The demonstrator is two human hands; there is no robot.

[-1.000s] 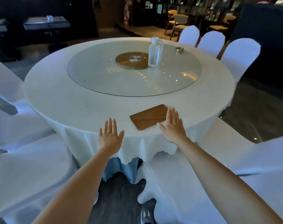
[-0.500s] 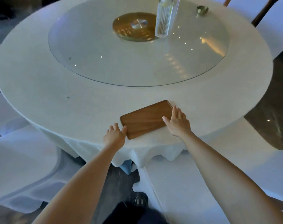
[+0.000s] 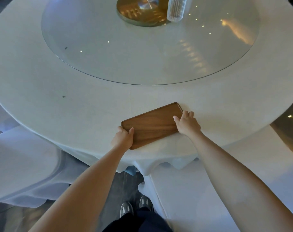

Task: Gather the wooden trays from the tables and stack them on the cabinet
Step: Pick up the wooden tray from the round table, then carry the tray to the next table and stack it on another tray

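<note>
A dark brown wooden tray lies flat and slantwise near the front edge of the round table with its white cloth. My left hand grips the tray's near left end, thumb on top and fingers curled under the rim. My right hand holds the far right end, thumb on the top face and fingers around the edge. The tray rests on the cloth.
A glass turntable covers the table's middle, carrying a gold disc and a ribbed clear bottle. White-covered chairs stand at the left and right. My shoes show on the dark floor below.
I leaned closer over the table. Both hands went from hovering open near the tray to closing on its two ends.
</note>
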